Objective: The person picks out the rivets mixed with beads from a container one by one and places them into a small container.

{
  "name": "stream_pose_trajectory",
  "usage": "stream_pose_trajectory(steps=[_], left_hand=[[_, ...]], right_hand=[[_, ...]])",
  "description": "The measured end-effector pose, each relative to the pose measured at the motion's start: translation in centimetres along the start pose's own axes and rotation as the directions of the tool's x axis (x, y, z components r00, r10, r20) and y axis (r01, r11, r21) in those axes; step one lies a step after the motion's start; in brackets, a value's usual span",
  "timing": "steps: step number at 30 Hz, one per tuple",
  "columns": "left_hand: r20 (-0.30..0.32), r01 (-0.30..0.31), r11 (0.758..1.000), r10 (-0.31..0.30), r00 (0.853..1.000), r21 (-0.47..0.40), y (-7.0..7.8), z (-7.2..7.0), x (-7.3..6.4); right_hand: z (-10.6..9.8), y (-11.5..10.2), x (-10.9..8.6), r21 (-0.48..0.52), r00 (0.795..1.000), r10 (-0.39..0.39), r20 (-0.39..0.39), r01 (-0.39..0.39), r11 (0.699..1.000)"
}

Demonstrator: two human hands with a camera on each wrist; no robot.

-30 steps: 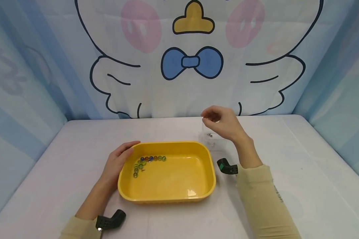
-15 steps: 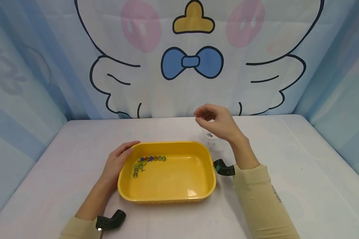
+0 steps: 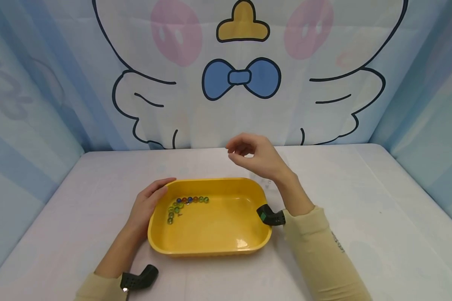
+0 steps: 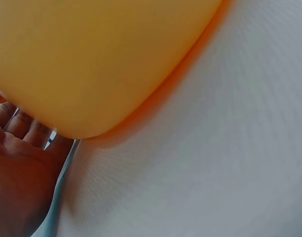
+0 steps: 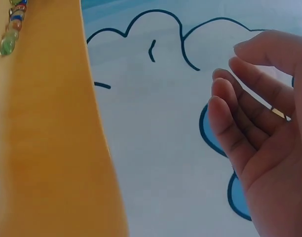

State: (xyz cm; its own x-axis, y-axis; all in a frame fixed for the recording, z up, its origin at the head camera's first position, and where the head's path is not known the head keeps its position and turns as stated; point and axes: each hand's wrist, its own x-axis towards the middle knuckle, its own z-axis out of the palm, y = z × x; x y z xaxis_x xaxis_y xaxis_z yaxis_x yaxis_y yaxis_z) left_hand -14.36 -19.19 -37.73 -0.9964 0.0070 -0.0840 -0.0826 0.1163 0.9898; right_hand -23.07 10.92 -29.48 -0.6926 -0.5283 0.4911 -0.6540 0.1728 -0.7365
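A yellow plastic tray (image 3: 211, 238) stands on the table, with a bent line of glass marbles (image 3: 190, 200) along its back left corner. Beside the marbles lies a tiny metallic piece (image 3: 179, 214). My left hand (image 3: 145, 207) holds the tray's back left corner, thumb at the rim and fingers along the outer wall. Behind the tray, raised over the back of the table, is my right hand (image 3: 256, 156). Its thumb and index fingertips come close together, the other fingers curved; I cannot tell whether a tiny thing is between them.
A clear container with small bits (image 3: 266, 182) is behind the tray's back right corner, mostly hidden by the right wrist. A black wrist camera (image 3: 271, 215) overlaps the tray's right rim in the head view. A printed curtain (image 3: 241, 113) hangs behind the white table (image 3: 361, 209).
My right hand has moved left, away from above the clear container, towards the middle behind the tray. The left hand, the tray and the marbles stay as they were.
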Motion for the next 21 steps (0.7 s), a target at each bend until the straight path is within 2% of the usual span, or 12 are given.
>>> stream_pose_trajectory(steps=[5,13,21], left_hand=[[0.001,0.004,1.000,-0.004,1.000,-0.007,0.1,0.1,-0.1],[-0.001,0.005,1.000,-0.005,1.000,-0.008,0.1,-0.5,-0.2],[0.001,-0.011,1.000,0.011,1.000,-0.012,-0.1,-0.3,0.1]], right_hand=[[1.1,0.0,0.4,0.023,0.998,-0.009,0.060,0.008,1.000],[3.7,0.3,1.1,-0.005,0.990,-0.034,0.140,0.035,0.999],[5.2,0.1,1.3,0.003,0.973,-0.080,0.217,0.082,0.997]])
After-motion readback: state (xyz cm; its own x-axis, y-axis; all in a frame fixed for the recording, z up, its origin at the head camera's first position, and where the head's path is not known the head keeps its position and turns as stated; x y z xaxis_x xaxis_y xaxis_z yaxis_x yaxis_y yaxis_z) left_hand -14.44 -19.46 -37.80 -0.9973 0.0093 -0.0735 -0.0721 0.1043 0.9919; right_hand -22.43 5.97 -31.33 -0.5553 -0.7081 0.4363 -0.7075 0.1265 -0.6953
